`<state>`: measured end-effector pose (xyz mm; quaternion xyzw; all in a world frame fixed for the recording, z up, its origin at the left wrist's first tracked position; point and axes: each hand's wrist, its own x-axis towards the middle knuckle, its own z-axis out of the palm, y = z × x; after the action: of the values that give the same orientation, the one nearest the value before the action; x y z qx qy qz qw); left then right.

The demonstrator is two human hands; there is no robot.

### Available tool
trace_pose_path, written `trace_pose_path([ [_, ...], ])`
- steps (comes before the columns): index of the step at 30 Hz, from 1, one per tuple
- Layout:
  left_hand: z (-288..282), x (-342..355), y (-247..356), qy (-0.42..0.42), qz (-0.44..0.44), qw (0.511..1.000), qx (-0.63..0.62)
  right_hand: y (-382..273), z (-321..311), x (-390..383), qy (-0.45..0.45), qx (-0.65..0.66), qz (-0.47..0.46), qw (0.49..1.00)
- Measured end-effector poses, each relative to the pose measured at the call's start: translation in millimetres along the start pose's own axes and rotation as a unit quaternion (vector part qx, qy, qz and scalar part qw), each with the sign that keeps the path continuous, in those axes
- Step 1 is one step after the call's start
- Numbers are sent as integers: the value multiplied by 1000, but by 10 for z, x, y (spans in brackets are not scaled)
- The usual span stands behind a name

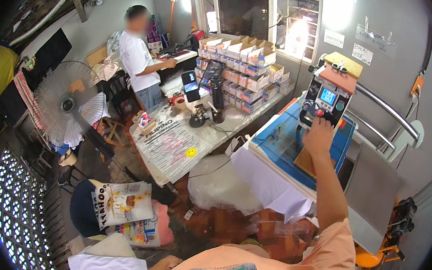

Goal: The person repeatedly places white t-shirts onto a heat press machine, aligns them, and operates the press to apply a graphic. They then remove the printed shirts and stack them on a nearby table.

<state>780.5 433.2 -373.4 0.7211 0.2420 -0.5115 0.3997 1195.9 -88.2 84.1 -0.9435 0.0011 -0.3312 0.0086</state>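
Observation:
My right arm stretches up to the heat press [330, 96], a machine with a dark control box, a lit blue display and a red knob. At its front, just below the knob, my right hand [318, 137] has its fingers curled over the black handle. A blue board [282, 135] lies under the machine, with a brown pad [306, 162] beside my forearm. Low in the picture, my left hand [168, 262] is partly hidden by my orange shirt. A folded white printed cloth [107, 265] is nearest to it; its fingers do not show clearly.
Stacked small boxes [242, 73] fill the far table, which bears a phone on a stand [191, 86] and a printed sheet [174, 147]. A person [138, 59] stands beyond. At left are a fan [68, 104] and a stool with printed bags [125, 204]. White cloth [273, 184] hangs below the press.

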Motion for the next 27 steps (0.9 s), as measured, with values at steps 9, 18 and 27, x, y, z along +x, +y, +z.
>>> trace_pose_path([
  [9, -72, 814, 1759, 104, 354, 827, 425, -28, 160, 301, -160, 77, 4, 984],
  [18, 391, 354, 3362, 111, 332, 916, 197, 42, 184, 288, -157, 36, 20, 987],
  [27, -220, 858, 3724, 64, 264, 962, 37, -70, 228, 334, -122, 26, 41, 991],
])
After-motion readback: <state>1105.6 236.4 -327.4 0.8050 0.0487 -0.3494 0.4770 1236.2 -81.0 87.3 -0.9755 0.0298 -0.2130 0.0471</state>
